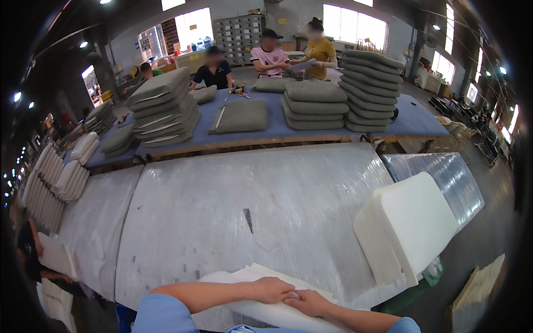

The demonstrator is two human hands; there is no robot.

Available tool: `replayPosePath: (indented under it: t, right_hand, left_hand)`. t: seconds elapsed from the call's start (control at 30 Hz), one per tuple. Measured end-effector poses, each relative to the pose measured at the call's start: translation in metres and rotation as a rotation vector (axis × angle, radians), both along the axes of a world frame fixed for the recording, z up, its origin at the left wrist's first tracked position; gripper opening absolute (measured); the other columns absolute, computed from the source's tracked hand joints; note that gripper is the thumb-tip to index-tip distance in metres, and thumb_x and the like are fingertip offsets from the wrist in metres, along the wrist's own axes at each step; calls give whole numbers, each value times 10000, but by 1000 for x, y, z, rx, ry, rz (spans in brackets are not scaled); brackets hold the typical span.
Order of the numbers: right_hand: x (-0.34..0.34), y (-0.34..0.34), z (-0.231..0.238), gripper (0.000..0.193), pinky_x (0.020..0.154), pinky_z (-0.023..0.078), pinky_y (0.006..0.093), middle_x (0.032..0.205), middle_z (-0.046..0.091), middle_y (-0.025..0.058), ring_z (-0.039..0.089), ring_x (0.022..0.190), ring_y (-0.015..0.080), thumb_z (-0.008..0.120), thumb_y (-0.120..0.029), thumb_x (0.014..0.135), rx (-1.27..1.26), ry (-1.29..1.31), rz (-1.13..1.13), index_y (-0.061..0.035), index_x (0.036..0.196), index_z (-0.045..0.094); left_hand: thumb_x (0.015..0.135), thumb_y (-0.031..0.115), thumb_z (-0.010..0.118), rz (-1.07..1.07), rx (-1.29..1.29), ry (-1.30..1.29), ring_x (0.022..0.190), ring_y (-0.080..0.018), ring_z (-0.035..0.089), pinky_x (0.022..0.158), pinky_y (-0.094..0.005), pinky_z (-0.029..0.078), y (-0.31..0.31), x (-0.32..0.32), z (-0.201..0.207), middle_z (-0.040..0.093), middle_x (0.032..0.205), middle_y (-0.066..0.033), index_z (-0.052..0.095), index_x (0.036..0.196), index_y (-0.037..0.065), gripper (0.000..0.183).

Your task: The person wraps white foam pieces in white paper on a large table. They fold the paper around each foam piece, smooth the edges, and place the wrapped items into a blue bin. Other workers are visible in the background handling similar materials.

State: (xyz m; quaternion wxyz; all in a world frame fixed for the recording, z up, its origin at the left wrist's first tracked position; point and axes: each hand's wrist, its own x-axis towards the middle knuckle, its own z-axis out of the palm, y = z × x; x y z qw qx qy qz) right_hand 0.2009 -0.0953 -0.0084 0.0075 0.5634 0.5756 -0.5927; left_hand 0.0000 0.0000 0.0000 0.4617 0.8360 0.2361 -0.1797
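The left hand [273, 289] and right hand [308, 303] meet over the white sheet [264, 312] at the bench's [194, 222] near edge, maybe to keep it still; I cannot tell if either grip is closed; white pads [420, 221] sit piled at the bench's right end, perhaps saving room.

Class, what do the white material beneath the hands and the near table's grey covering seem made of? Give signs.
White, sheet-like material: possibly fabric or thin foam, matte; no glare shows. Grey table covering: probably plastic film, glossy; bright streaks and wrinkles show.
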Motion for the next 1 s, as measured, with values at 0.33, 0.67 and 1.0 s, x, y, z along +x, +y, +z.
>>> replayPosePath:
  t: [0.33, 0.67, 1.0]
  right_hand:
    - [-7, -15, 6, 512, 855, 527, 430, 985, 733, 221, 696, 926, 338, 615, -497, 1021, 222, -9, -64, -19, 1168, 725]
    - [-5, -17, -14, 493, 870, 527, 486, 1049, 725, 296, 704, 982, 426, 658, -427, 985, 333, 64, -114, 52, 1082, 720]
    - [-11, -16, -22, 514, 873, 538, 483, 1054, 737, 280, 708, 980, 420, 661, -455, 978, 384, 82, -96, 43, 1087, 728]
  left_hand:
    - [1052, 505, 513, 0, 91, 144, 998, -413, 681, 849, -499, 517, 28, -60, 34, 713, 981, -209, 666, 993, 81, 455]
    - [1040, 565, 542, 7, 48, 207, 905, -340, 668, 801, -451, 497, 46, -65, 19, 707, 950, -193, 687, 995, 42, 545]
    - [1015, 649, 519, 163, 60, 195, 995, -383, 693, 863, -471, 522, 55, -105, -6, 745, 1053, -232, 782, 1037, 26, 677]
